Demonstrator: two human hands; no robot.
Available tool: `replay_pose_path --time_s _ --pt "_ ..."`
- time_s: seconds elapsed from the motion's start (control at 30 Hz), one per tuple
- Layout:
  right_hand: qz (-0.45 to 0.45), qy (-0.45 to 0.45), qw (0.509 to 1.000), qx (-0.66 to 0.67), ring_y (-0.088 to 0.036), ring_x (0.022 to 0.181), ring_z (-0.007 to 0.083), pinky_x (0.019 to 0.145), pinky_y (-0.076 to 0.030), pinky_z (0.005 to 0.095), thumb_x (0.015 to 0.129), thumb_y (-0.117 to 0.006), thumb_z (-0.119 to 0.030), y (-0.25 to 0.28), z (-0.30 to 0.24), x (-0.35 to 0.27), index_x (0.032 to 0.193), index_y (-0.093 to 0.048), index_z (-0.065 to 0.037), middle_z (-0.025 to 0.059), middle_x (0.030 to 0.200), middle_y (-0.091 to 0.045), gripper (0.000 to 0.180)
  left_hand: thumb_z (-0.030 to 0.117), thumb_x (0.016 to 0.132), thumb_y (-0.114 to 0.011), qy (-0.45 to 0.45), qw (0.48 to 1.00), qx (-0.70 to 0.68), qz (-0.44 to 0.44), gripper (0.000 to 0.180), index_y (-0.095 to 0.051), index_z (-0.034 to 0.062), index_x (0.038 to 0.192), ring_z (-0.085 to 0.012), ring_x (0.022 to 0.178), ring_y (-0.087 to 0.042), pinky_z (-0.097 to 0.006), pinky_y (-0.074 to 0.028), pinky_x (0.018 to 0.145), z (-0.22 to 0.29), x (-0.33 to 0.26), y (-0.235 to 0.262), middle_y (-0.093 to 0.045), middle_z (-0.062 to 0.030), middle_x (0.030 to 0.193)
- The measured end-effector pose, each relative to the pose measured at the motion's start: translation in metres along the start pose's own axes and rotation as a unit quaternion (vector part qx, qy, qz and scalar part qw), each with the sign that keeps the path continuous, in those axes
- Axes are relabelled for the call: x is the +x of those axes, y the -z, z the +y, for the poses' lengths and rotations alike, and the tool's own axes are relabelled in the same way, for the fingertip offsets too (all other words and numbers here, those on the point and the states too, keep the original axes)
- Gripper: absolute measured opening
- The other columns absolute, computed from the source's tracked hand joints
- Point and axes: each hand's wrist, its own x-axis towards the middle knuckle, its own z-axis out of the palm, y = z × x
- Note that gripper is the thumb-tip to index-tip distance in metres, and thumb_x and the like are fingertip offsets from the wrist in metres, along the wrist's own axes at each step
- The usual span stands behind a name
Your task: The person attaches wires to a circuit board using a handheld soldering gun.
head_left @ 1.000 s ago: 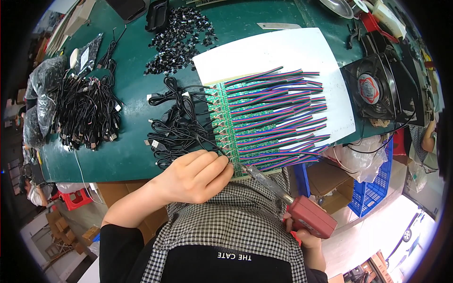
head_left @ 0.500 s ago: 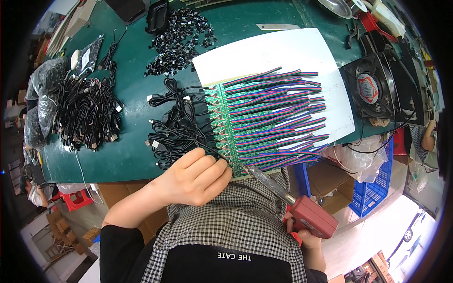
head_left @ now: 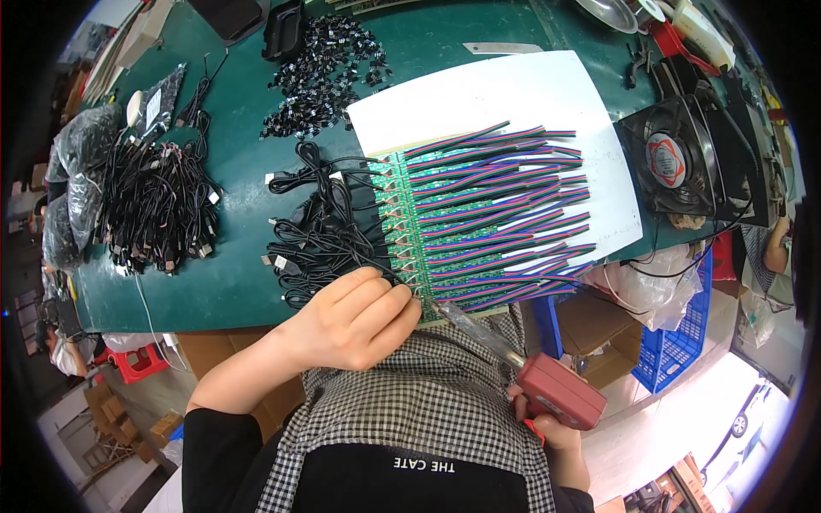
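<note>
A panel of green circuit boards (head_left: 413, 224) lies near the table's front edge. Striped multicolour ribbon wires (head_left: 513, 192) fan out from it to the right, and black USB cables (head_left: 329, 224) are bundled on its left. My left hand (head_left: 355, 321) is pinched at the panel's lower left corner, on the end of a black cable there; the fingertips partly hide the joint. In my right hand (head_left: 556, 433) is a red soldering gun (head_left: 560, 392), held low by its handle. Its long shaft points up and left, with the tip at the boards beside my left fingertips.
White paper (head_left: 505, 90) lies beneath the boards. A pile of black cables (head_left: 158, 205) sits at the left, small black connectors (head_left: 325, 73) at the back. To the right stands a black fan (head_left: 676, 162); a blue crate (head_left: 676, 333) is below the table edge.
The soldering gun has shifted slightly left, its tip moving closer to my left fingertips. My left hand stays almost where it was.
</note>
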Motion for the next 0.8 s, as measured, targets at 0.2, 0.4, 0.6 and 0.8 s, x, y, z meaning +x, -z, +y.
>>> replay_pose_path --time_s 0.2,0.4,0.6,0.8 --pt "-0.024 -0.026 0.999 -0.028 -0.059 0.062 0.0187 0.056 -0.048 0.0273 0.069 -0.083 -0.039 0.0033 -0.0021 0.0032 0.131 -0.042 0.005 0.0212 0.103 -0.064 0.086 0.007 0.063 -0.067 0.003 1.0 -0.003 0.0 0.021 -0.064 -0.0013 0.082 -0.0184 0.071 -0.056 -0.029 -0.052 0.068 -0.0003 -0.0009 -0.0005 -0.059 -0.009 0.084" --pt "0.023 0.022 0.999 0.035 -0.06 0.061 0.013 0.054 -0.047 0.024 0.068 -0.083 -0.025 -0.0028 0.0015 0.0013 0.128 -0.046 0.015 0.0169 0.093 -0.069 0.081 0.007 0.063 -0.067 0.004 1.0 -0.004 0.001 0.022 -0.064 -0.0015 0.082 -0.0191 0.072 -0.057 -0.03 -0.052 0.068 0.0 0.001 -0.0013 -0.059 -0.0093 0.084" --pt "0.034 0.016 0.999 0.036 -0.06 0.06 0.0139 0.053 -0.046 0.0241 0.069 -0.083 -0.028 -0.0036 -0.0014 0.0013 0.128 -0.045 0.016 0.0189 0.094 -0.069 0.083 0.007 0.063 -0.067 0.005 1.0 -0.007 -0.001 0.022 -0.064 -0.0015 0.083 -0.0195 0.073 -0.057 -0.03 -0.052 0.069 0.0 0.0002 -0.0014 -0.059 -0.0095 0.085" --pt "0.035 0.008 0.998 0.051 -0.06 0.061 0.0143 0.053 -0.046 0.0242 0.068 -0.084 -0.026 -0.0038 -0.0027 0.001 0.129 -0.044 0.016 0.0201 0.095 -0.068 0.084 0.008 0.064 -0.067 0.002 1.0 -0.002 -0.001 0.021 -0.064 -0.0004 0.083 -0.0193 0.073 -0.057 -0.031 -0.052 0.07 -0.0002 -0.0005 -0.0014 -0.06 -0.0091 0.086"
